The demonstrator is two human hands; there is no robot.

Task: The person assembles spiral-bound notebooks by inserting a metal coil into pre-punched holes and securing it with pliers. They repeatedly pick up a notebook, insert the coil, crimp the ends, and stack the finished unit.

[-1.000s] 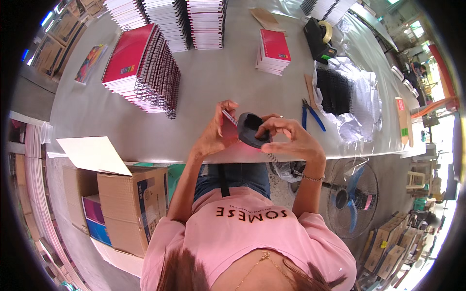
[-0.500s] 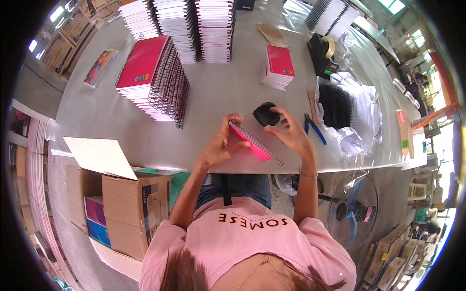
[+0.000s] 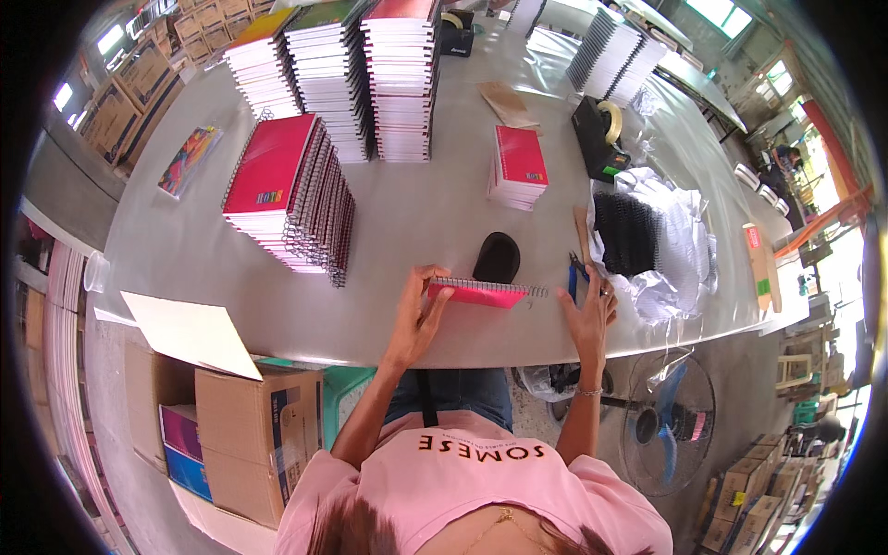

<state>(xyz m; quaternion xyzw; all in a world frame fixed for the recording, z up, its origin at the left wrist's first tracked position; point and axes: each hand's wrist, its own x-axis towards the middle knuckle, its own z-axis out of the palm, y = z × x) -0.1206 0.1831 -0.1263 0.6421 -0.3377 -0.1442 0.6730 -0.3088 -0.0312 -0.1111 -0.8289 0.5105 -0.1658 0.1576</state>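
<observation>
My left hand (image 3: 419,313) grips the left end of a small pink spiral notebook (image 3: 481,294), thumb in front and fingers behind. The notebook stands on edge with its wire binding upward, and the coil's loose end sticks out past the right side. Just behind it, a black oval object (image 3: 498,256) lies on the table; its kind is unclear. Over blue-handled pliers (image 3: 573,279) is my right hand (image 3: 590,307), thumb to the left of the handles and fingers to the right, still apart. The pliers are partly hidden beneath the fingers.
Pink spiral notebooks (image 3: 268,176) are stacked at left, a smaller pile (image 3: 520,157) farther back. Tall notebook stacks (image 3: 398,92) stand behind. At right are a tape dispenser (image 3: 592,139) and black coils (image 3: 627,231) on crumpled white wrapping (image 3: 684,250). A carton (image 3: 236,435) and fan (image 3: 668,421) flank me.
My right hand has left the black object and moved right to the pliers. The notebook has turned from slanting to nearly level. The whole view has shifted, showing more of the far table.
</observation>
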